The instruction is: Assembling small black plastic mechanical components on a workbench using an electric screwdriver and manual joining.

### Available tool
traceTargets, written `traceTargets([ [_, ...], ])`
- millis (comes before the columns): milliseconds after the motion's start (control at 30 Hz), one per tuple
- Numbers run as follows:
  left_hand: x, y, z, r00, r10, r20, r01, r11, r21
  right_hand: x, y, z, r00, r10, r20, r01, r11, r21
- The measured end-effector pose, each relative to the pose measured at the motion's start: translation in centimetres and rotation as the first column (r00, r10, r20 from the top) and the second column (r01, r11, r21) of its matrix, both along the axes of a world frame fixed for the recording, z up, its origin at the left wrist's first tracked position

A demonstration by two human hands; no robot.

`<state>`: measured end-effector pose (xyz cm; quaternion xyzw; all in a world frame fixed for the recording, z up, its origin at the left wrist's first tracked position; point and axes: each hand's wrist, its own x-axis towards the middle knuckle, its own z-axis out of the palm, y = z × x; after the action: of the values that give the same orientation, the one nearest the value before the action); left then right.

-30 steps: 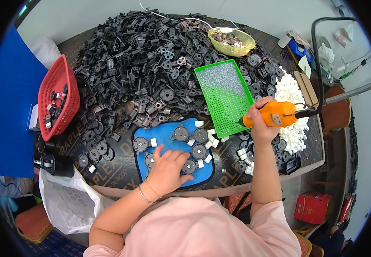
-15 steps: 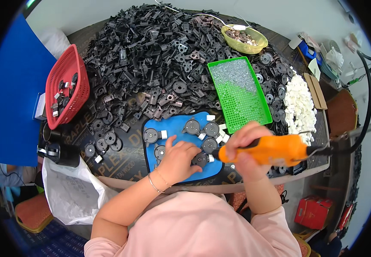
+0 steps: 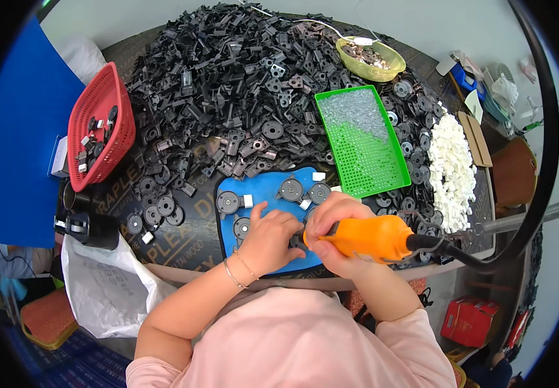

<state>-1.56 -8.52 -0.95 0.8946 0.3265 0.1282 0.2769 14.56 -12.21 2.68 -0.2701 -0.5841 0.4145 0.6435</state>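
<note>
On a blue mat point(image 3: 263, 185) at the table's front, several round black wheel-like parts point(image 3: 228, 202) lie with small white blocks point(image 3: 248, 201) beside them. My left hand point(image 3: 270, 239) rests low over the mat, thumb and fingers curled around one round black part point(image 3: 297, 241), mostly covered by the hands. My right hand point(image 3: 337, 229) is wrapped around an orange electric screwdriver point(image 3: 376, 238), held nearly level with its tip end pointing left at that part. The contact point itself is hidden behind my fingers.
A big heap of black plastic parts point(image 3: 228, 84) fills the table's back. A green tray point(image 3: 375, 174) of small silvery pieces, a yellow bowl point(image 3: 373, 68) and piled white blocks point(image 3: 453, 171) stand right. A red basket point(image 3: 124, 123) stands left. The screwdriver's black cable point(image 3: 486, 266) loops up at right.
My right hand has brought the screwdriver left and slightly down, close to my left hand and the round part. My left hand has stayed nearly still.
</note>
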Motion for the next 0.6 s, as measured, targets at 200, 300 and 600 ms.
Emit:
traceTargets([
  [200,0.1,0.0,0.1,1.000,0.005,0.004,-0.005,1.000,0.025,0.5,0.3,3.0,0.957,-0.021,0.290,0.009,0.999,0.043],
  [300,0.0,0.1,0.1,1.000,-0.004,0.009,0.003,1.000,0.016,1.2,0.1,3.8,0.972,0.031,0.234,-0.034,0.999,0.010],
  [600,-0.1,0.1,0.7,1.000,-0.005,0.000,0.005,1.000,-0.008,11.6,1.8,3.2,0.789,-0.578,0.210,0.534,0.813,0.233],
])
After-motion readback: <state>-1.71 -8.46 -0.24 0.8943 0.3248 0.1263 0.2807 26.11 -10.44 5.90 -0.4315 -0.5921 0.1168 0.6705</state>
